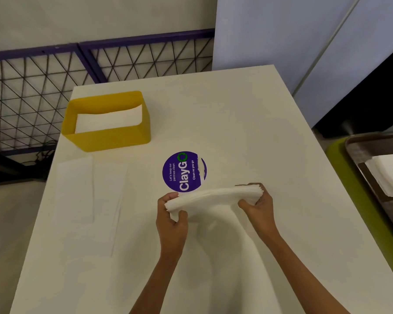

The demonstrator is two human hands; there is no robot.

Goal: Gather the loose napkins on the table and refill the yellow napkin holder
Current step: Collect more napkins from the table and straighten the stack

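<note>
Both hands, left hand (171,214) and right hand (256,203), grip a napkin stack (213,197) by its ends. Yellow holder (107,123) sits far left on the desk (236,123).

Single head-worn wide-angle view, looking forward and down, close over the table (236,123), its far edge toward the top

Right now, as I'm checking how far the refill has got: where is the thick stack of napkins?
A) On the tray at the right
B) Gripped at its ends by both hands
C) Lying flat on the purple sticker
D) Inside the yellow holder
B: the left hand and the right hand each grip one end of the stack, well apart from the holder.
</note>
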